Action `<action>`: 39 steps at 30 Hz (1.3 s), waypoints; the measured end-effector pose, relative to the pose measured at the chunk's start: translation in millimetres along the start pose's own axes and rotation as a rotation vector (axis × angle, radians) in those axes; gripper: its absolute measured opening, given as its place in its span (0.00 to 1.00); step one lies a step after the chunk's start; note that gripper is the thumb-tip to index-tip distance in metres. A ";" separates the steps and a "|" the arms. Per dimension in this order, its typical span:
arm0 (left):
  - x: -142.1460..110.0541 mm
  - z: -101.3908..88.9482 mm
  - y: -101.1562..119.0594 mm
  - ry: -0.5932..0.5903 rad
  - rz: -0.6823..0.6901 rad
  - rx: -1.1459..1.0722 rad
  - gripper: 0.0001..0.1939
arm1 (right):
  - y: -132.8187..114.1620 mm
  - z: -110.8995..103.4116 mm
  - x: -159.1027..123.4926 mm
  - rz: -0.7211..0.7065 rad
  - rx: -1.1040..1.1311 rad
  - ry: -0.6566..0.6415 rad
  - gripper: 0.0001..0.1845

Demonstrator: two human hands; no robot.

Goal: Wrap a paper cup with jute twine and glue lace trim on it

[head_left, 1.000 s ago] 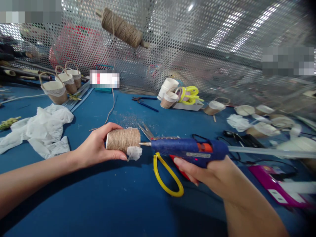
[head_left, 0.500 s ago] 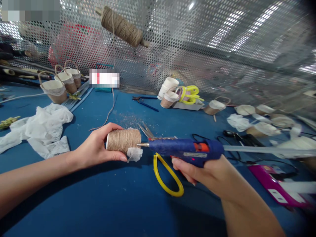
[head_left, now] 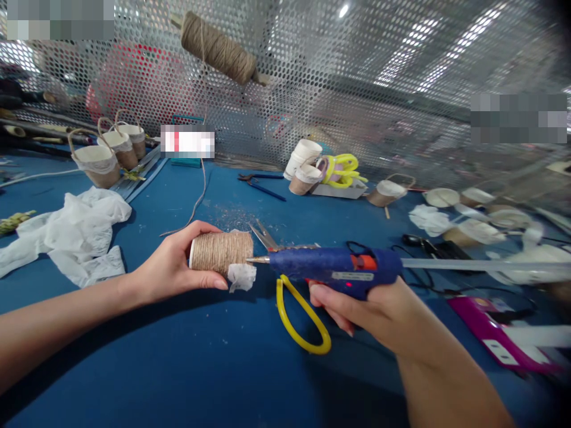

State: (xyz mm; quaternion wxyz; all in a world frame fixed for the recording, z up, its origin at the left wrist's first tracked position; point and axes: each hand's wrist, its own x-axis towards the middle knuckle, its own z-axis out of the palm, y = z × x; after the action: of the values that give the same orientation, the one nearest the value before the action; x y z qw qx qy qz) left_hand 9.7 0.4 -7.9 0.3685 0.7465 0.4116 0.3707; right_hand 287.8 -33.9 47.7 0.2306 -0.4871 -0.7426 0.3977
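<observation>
My left hand [head_left: 196, 257] is closed around a twine-wrapped paper cup [head_left: 222, 251] lying on its side, its white end toward my palm. A scrap of white lace [head_left: 242, 277] hangs from the cup's right end. In my right hand [head_left: 352, 309] is a blue hot glue gun [head_left: 330, 267], a clear glue stick [head_left: 441, 265] running out of its back. The gun's metal nozzle touches or nearly touches the cup's right end; which, I cannot tell. Under the gun lie scissors with yellow handles [head_left: 326, 342], their middle hidden by it.
White lace fabric [head_left: 84, 229] lies crumpled at left, below several small handled baskets [head_left: 100, 166]. Pliers [head_left: 267, 189], white cups [head_left: 306, 156] and a yellow coil [head_left: 341, 169] lie toward the back. A purple power strip [head_left: 486, 333] and black cords are at right. A twine spool [head_left: 218, 47] hangs above.
Almost nothing differs. The whole view has shifted very slightly; both hands keep the same hold, with the nozzle still at the cup's right end.
</observation>
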 end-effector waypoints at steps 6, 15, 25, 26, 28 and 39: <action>-0.1 0.1 1.1 -0.012 -0.023 -0.085 0.32 | -3.8 3.0 0.0 0.015 -0.007 0.038 0.15; -2.6 2.0 -2.5 0.022 0.168 0.118 0.35 | -8.6 4.7 5.0 0.070 0.068 0.075 0.15; -1.0 0.3 -5.4 0.088 0.279 0.252 0.33 | -14.3 2.5 -4.6 0.041 -0.052 0.142 0.19; -0.8 0.3 -5.6 0.091 0.290 0.264 0.33 | -14.4 2.6 -5.3 0.047 -0.057 0.140 0.19; -0.5 0.6 -6.4 0.100 0.304 0.277 0.33 | -13.9 2.7 -5.7 0.067 -0.060 0.132 0.20; -0.8 3.0 -10.5 0.118 0.334 0.280 0.33 | -9.8 -2.2 -1.4 0.033 -0.124 0.054 0.23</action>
State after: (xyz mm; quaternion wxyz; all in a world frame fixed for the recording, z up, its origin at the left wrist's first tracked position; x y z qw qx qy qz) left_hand 8.5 3.1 -18.5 0.1701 0.8250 0.3508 0.4090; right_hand 284.6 -36.4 57.0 0.2134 -0.5233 -0.7512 0.3411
